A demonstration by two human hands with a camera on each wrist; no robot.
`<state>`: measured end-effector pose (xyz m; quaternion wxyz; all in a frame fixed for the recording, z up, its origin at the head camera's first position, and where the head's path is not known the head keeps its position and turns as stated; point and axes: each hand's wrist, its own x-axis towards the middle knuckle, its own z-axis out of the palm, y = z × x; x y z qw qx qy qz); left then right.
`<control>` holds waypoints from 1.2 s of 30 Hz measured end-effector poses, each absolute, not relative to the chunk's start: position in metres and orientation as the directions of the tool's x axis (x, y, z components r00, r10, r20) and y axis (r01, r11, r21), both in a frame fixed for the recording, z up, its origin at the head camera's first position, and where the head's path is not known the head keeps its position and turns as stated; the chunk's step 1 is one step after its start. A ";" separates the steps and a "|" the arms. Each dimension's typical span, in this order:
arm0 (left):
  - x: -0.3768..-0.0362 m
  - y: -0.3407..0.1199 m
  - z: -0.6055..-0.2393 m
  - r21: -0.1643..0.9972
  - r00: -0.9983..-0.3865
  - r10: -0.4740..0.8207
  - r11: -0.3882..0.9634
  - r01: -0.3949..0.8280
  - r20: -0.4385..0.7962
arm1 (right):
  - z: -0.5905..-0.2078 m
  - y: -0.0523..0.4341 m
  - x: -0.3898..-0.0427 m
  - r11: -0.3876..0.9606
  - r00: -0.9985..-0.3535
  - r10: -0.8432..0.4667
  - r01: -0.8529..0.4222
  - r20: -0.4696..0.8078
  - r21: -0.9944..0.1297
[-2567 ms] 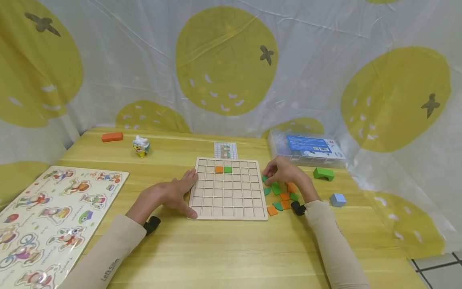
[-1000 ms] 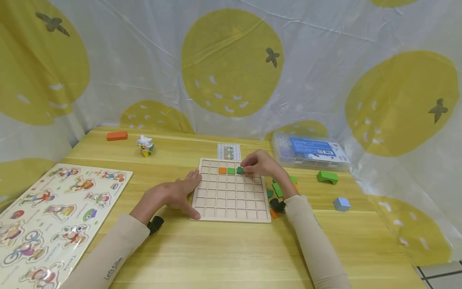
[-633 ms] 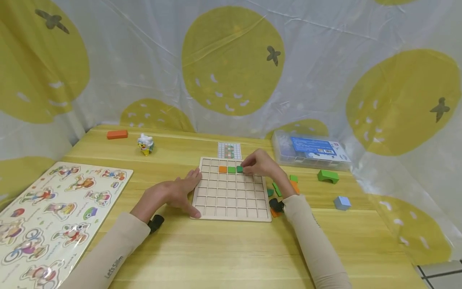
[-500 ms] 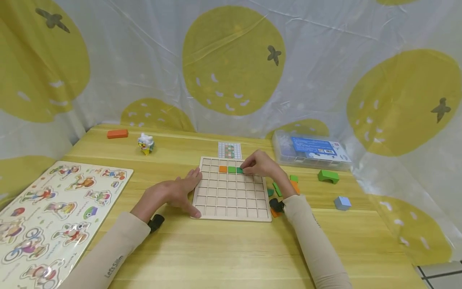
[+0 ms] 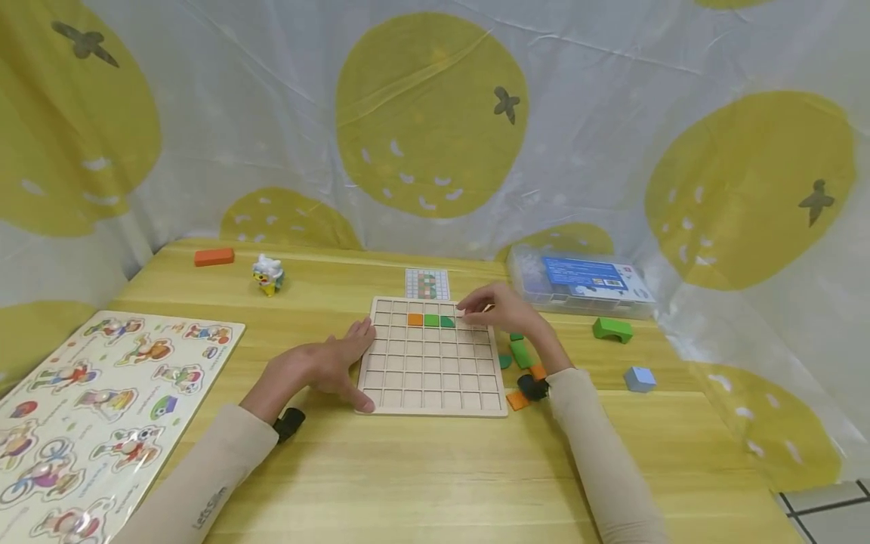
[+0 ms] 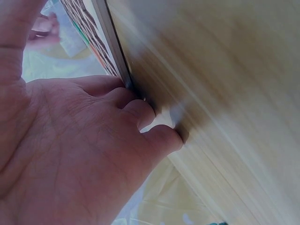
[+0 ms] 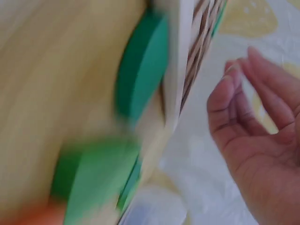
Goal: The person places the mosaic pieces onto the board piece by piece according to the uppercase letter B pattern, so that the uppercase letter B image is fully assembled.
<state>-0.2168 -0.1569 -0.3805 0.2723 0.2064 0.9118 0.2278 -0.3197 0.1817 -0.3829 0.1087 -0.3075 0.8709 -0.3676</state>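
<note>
Compared with half a second ago, the right hand (image 5: 501,311) has let go of the dark green quarter-round tile (image 5: 446,322) and lifted off toward the grid board's (image 5: 431,387) right edge, fingers loose and holding nothing. That tile now sits in the board's second row from the far edge, touching the green square tile (image 5: 431,320), which is next to the orange square tile (image 5: 414,319). The left hand (image 5: 319,366) hasn't budged, lying flat on the table (image 5: 421,476) with straight fingers pressed against the board's left edge.
</note>
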 end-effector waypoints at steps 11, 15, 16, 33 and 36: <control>-0.216 -0.167 -0.382 0.531 -0.778 0.486 0.813 0.236 -0.397 | -0.382 0.273 -0.309 0.536 -0.822 -0.569 -0.384 0.015 -0.752; -0.214 -0.172 -0.381 0.541 -0.781 0.490 0.807 0.238 -0.387 | -0.387 0.291 -0.311 0.589 -0.859 -0.512 -0.354 0.004 -0.726; -0.213 -0.173 -0.381 0.543 -0.781 0.492 0.805 0.240 -0.384 | -0.389 0.294 -0.312 0.604 -0.870 -0.494 -0.345 0.002 -0.718; -0.213 -0.164 -0.378 0.553 -0.767 0.517 0.792 0.259 -0.381 | -0.395 0.315 -0.306 0.732 -0.930 -0.351 -0.199 -0.110 -0.652; -0.215 -0.160 -0.380 0.547 -0.765 0.516 0.795 0.261 -0.385 | -0.394 0.318 -0.304 0.741 -0.937 -0.330 -0.182 -0.114 -0.647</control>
